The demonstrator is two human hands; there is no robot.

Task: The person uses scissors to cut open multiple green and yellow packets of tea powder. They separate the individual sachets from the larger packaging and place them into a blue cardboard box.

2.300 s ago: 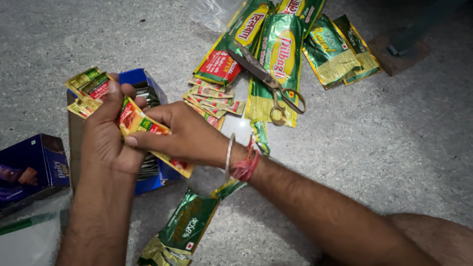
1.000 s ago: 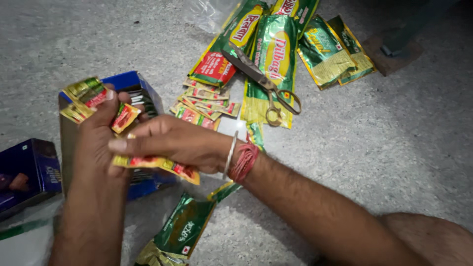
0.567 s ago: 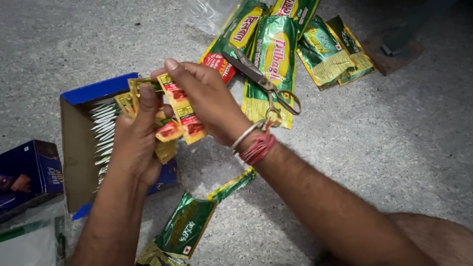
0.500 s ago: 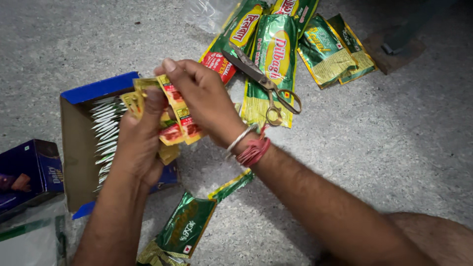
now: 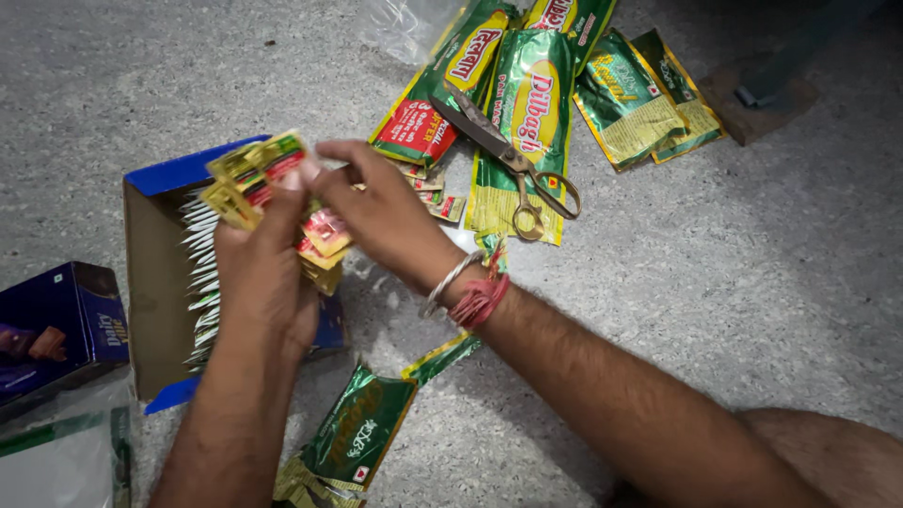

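Sachets (image 5: 268, 179) now higher, between both hands.

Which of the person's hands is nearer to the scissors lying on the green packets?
The right hand is nearer: it lies just left of the scissors. The left hand is farther left, over the open blue box, holding small sachets.

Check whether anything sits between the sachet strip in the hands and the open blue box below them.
Nothing visible does. The left hand and right hand hold the strip of small yellow-and-red foil sachets above the open blue cardboard box. Sachets already stand in a row inside; the brass scissors lie off to the right.
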